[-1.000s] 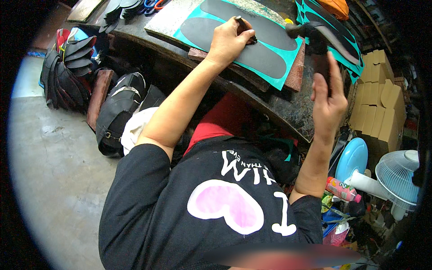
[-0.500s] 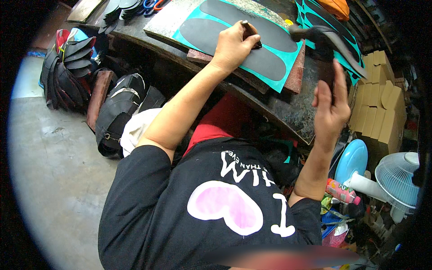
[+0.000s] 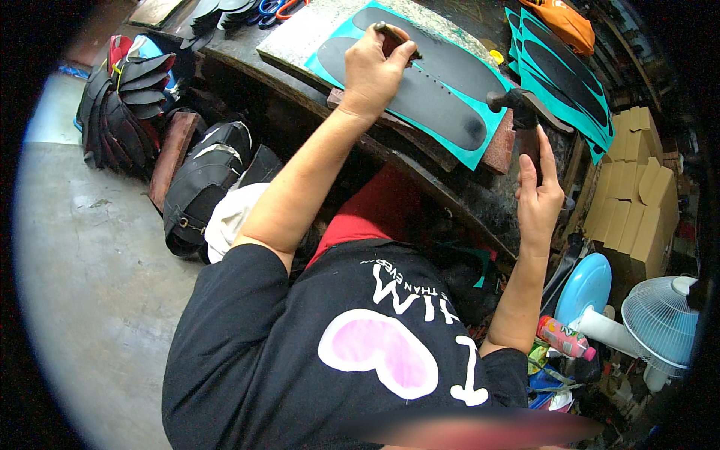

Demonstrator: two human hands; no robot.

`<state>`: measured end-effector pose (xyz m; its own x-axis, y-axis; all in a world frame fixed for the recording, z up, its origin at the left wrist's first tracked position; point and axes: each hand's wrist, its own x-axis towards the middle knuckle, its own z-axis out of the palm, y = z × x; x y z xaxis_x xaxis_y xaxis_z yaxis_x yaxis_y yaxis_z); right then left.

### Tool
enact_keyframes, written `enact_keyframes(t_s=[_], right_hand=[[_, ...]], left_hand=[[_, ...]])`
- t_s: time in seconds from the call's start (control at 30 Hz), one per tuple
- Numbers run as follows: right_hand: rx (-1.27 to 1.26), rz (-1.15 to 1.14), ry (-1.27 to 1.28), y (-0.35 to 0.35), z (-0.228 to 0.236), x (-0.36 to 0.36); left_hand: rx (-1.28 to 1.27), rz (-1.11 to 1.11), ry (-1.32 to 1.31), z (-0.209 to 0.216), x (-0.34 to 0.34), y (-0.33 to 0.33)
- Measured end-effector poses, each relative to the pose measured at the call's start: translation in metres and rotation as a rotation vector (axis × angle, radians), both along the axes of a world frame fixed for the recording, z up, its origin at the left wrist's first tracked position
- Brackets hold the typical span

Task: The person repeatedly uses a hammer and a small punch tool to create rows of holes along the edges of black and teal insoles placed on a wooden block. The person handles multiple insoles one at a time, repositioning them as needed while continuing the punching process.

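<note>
My left hand [image 3: 373, 73] is closed around a dark metal hole punch [image 3: 381, 28], held tilted with its lower end at the sheet. Beneath it lies a teal sheet [image 3: 474, 158] with dark grey sole shapes [image 3: 450, 118] on it. A row of small dark dots runs along the nearer sole shape, to the right of the punch. In my right hand [image 3: 541, 196] is a hammer [image 3: 523, 109], raised just off the sheet's right end. My thumb and fingers lie along its dark handle.
Under the sheet are a pale stone slab [image 3: 289, 46] and a reddish block [image 3: 498, 147]. More teal sheets [image 3: 574, 94] lie right, by an orange bag [image 3: 566, 26]. Scissors [image 3: 271, 9] sit at the back left. Cardboard boxes [image 3: 630, 202] and a fan [image 3: 660, 322] stand right.
My left hand and the punch have shifted left along the sheet, and the row of dots now shows. The hammer, blurred by motion before, is now sharp. The whole view has shifted slightly.
</note>
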<state>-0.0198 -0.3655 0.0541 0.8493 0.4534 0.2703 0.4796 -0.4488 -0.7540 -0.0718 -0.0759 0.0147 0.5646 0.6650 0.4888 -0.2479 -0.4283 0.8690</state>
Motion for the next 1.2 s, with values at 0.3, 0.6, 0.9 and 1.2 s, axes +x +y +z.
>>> enact_keyframes(t_s=[0.3, 0.6, 0.9, 1.2], right_hand=[[0.158, 0.28, -0.144, 0.033, 0.032, 0.002], [-0.038, 0.195, -0.173, 0.064, 0.026, -0.005], [0.363, 0.212, -0.324, 0.037, 0.054, -0.008], [-0.074, 0.0, -0.1, 0.037, 0.018, 0.003]], left_hand=[[-0.117, 0.019, 0.141, -0.008, -0.003, 0.002], [0.803, 0.068, 0.21, -0.004, -0.003, -0.011], [0.215, -0.052, 0.192, -0.006, 0.0, 0.004], [-0.152, -0.093, 0.071, -0.008, 0.002, -0.011]])
